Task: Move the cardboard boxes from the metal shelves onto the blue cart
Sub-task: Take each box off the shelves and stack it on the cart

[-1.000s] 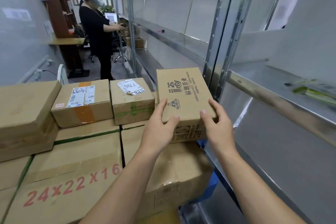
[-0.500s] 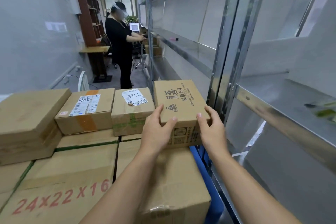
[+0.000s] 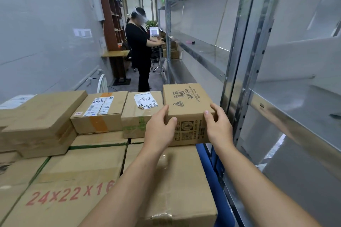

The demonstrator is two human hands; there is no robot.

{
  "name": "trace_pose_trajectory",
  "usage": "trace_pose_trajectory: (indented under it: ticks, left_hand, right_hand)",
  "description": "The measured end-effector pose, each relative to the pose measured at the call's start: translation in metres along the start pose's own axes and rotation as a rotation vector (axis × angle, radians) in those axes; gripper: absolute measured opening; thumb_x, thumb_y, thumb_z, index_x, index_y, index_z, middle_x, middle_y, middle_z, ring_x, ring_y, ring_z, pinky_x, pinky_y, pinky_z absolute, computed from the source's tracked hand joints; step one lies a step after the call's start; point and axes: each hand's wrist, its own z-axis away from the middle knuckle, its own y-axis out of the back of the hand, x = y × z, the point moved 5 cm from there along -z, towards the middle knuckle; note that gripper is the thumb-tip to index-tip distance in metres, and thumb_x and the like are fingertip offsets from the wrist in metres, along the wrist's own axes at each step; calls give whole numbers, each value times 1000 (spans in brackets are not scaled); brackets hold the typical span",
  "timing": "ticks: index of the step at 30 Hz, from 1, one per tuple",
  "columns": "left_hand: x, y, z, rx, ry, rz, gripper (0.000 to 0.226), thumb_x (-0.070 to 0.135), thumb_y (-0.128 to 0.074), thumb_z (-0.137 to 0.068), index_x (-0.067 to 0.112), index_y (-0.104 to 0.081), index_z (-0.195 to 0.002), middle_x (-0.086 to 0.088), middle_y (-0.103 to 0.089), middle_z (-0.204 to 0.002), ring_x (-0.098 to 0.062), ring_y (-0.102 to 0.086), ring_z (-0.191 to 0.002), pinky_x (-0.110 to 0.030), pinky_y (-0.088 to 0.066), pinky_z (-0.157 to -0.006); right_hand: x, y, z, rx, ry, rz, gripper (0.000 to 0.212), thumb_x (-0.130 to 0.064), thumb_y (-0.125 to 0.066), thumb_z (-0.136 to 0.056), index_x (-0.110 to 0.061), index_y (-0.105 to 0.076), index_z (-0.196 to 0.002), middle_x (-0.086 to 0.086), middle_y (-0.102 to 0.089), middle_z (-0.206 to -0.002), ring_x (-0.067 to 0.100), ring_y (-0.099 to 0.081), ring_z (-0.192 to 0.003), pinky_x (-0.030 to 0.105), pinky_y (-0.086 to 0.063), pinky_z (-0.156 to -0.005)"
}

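Observation:
A small cardboard box with black printed characters (image 3: 186, 101) sits on top of a larger box (image 3: 177, 180) at the right side of the stack. My left hand (image 3: 160, 129) grips its near left corner. My right hand (image 3: 218, 127) grips its near right corner. The box stands level beside a box marked 7786 (image 3: 142, 114). A sliver of the blue cart (image 3: 203, 155) shows under the stack at its right edge. The metal shelves (image 3: 287, 116) run along the right, their boards bare near me.
Several more cardboard boxes fill the stack to the left, one printed 24x22x16 (image 3: 70, 193). A person in black (image 3: 140, 51) stands down the aisle at the shelves. A grey wall (image 3: 46, 42) closes the left side. A small pink item (image 3: 190, 42) lies on a far shelf.
The printed box has gone down from a tilted, lifted position to lie flat on the larger box, next to the 7786 box. Both hands stayed on its near corners.

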Motion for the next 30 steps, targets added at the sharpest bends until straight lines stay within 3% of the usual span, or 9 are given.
trace_pose_trajectory:
  ticks: [6,12,24,30]
  left_hand:
    - [-1,11,-10,73,-178,-299,56,39,-52,-90,29,-46,-145,4,-54,-140,-22,-40,-134,-46,-32,-112]
    - [-21,10,-23,-29,-91,-623,62,42,-49,-96,32,-28,-153,2,-23,-163,-23,-8,-151,-42,-9,-122]
    - [-38,8,-25,-76,-35,-722,55,41,-45,-97,35,-30,-149,5,-18,-163,-21,-5,-151,-50,-3,-121]
    - [-39,8,-24,-75,-39,-734,54,40,-45,-96,35,-31,-147,5,-18,-163,-22,-6,-151,-51,-3,-121]
  right_hand:
    - [2,-3,-10,-25,15,-1,43,-42,-51,-99,-35,-49,-141,-3,-52,-141,19,-49,-125,46,-44,-105]
    - [1,-6,-16,-15,30,-14,43,-38,-51,-100,-31,-49,-142,-4,-47,-146,17,-46,-129,44,-41,-109]
    - [3,-14,-25,-63,-30,-30,42,-44,-50,-99,-40,-48,-140,-6,-55,-139,20,-49,-126,50,-43,-107]
    - [6,-10,-24,-120,-29,-54,45,-44,-49,-100,-41,-44,-145,-7,-52,-141,16,-49,-124,38,-44,-97]
